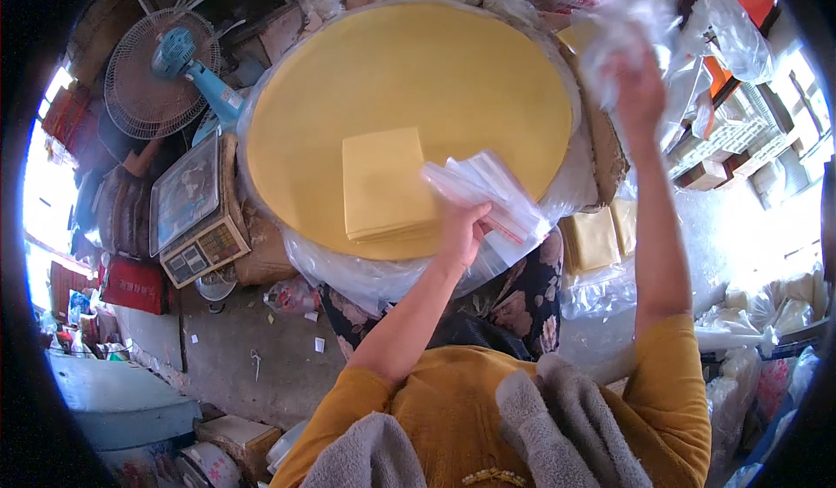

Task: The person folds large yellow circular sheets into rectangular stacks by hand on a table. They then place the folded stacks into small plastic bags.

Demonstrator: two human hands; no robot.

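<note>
My left hand grips a bundle of clear plastic bags with a red line along one edge. It hangs over the front right part of a large round stack of yellow sheets. Just left of the bags, a folded stack of yellow sheets lies on the round stack. My right hand is raised at the far right, blurred, with crumpled clear plastic film in its fingers. Clear plastic wrap lines the rim beneath the round stack.
A blue electric fan and a weighing scale stand at the left. More folded yellow stacks rest at the right beside my leg. Plastic bags hang at the upper right. A pale blue cabinet is at the lower left.
</note>
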